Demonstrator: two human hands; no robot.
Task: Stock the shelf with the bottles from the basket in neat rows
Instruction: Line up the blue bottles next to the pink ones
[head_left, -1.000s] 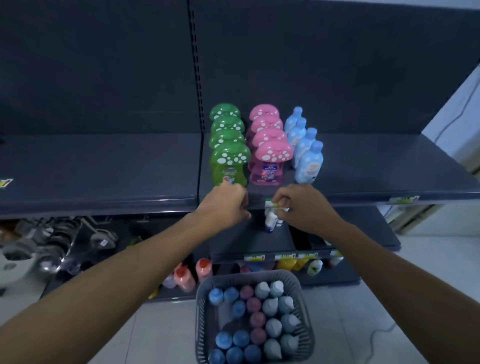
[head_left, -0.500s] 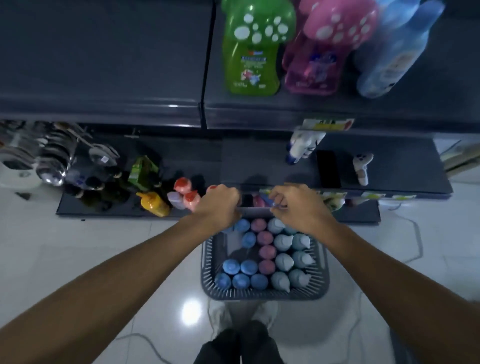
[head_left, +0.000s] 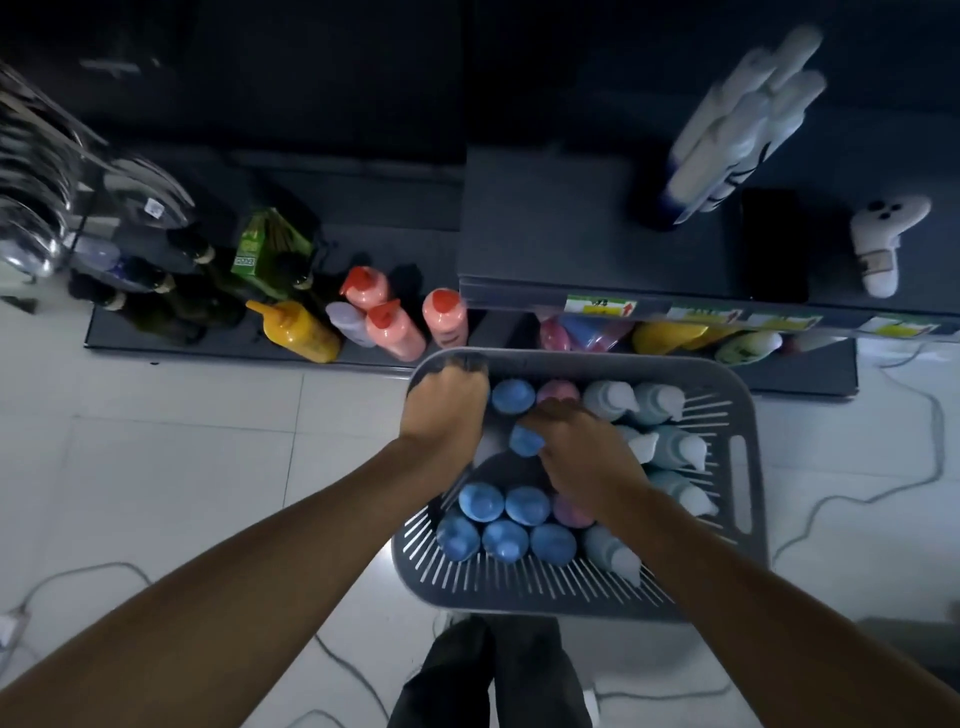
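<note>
A grey slatted basket stands on the floor below me, holding several upright bottles: blue-capped ones at its near left, a pink-capped one at the far side, pale teal ones along the right. My right hand reaches into the middle, fingers closed over a blue bottle. My left hand reaches down into the far left corner with fingers curled; what they touch is hidden. The dark shelf lies just beyond the basket.
White bottles and a white ghost-shaped bottle stand on the shelf at the right. Orange-capped bottles and a yellow bottle sit on the bottom board at the left. Cables trail over the white floor. My legs are at the basket's near edge.
My view has tipped down from the upper shelf to the basket. Both hands have dropped from the shelf edge into the basket, and the right has closed on a blue bottle.
</note>
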